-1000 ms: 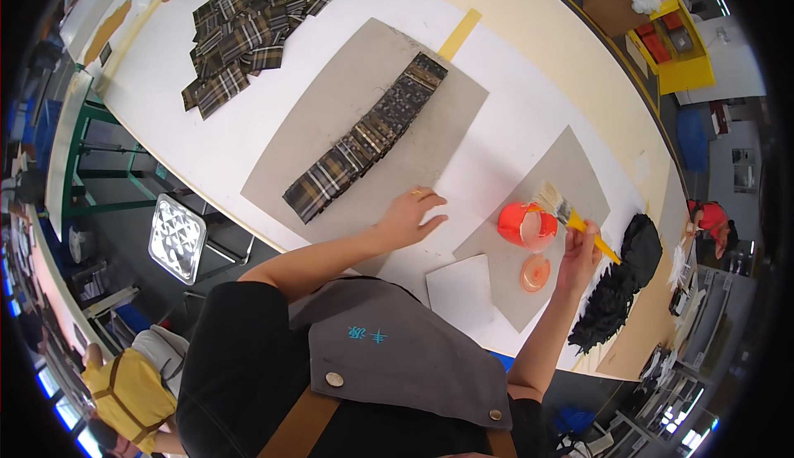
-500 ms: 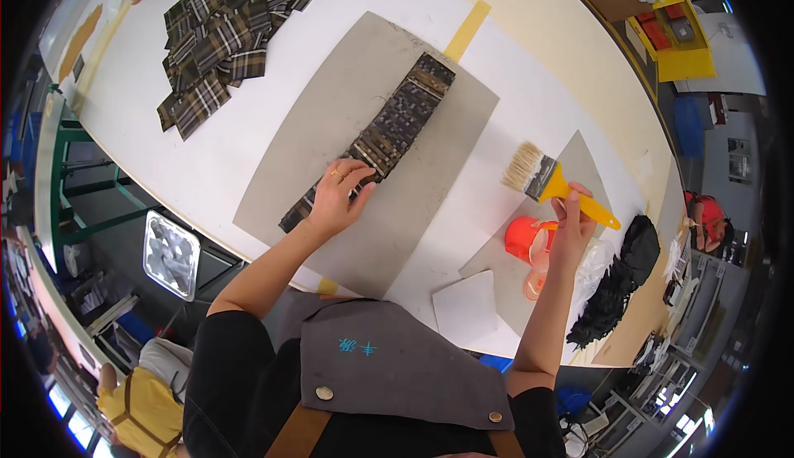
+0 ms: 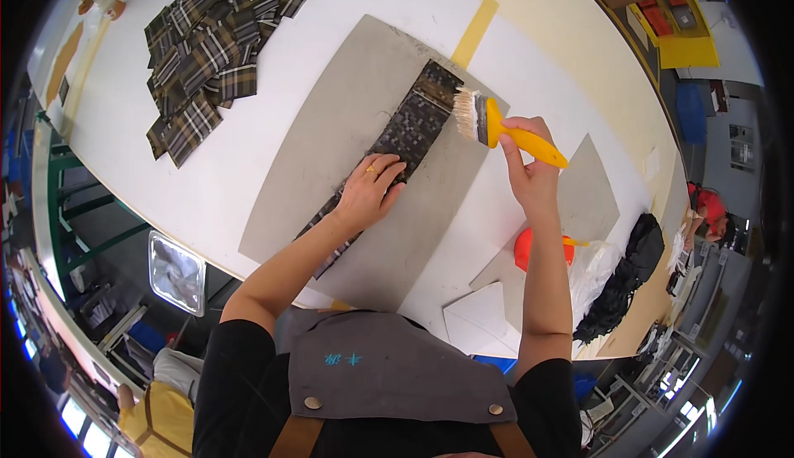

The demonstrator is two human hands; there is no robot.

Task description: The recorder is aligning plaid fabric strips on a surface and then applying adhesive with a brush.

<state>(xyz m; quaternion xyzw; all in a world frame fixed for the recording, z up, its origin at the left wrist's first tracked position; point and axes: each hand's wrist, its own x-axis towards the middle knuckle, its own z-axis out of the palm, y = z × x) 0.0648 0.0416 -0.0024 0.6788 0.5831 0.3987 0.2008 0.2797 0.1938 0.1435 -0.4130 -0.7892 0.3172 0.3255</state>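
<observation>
A long dark row of patterned fabric pieces (image 3: 411, 127), seemingly overlapped, lies slantwise on a grey board (image 3: 335, 102). My left hand (image 3: 366, 195) rests on its middle, fingers stretched and slightly apart, pressing from above. My right hand (image 3: 529, 160) grips the yellow handle of a flat paintbrush (image 3: 495, 122). The brush's pale bristles point left, beside the far end of the fabric row; whether they touch it I cannot tell. Partly hidden behind my right forearm is a red cup (image 3: 523, 250).
At the far left lies a pile of plaid fabric pieces (image 3: 207, 57). Right of my right arm are crumpled clear plastic (image 3: 589, 272) and a black bundle (image 3: 633, 272). A white sheet (image 3: 478, 319) lies near the table's front edge. Yellow tape (image 3: 475, 30) runs beyond the board.
My right hand has carried the brush left and away from me, from above the cup to the fabric row's far end. My left hand has slid slightly up the row.
</observation>
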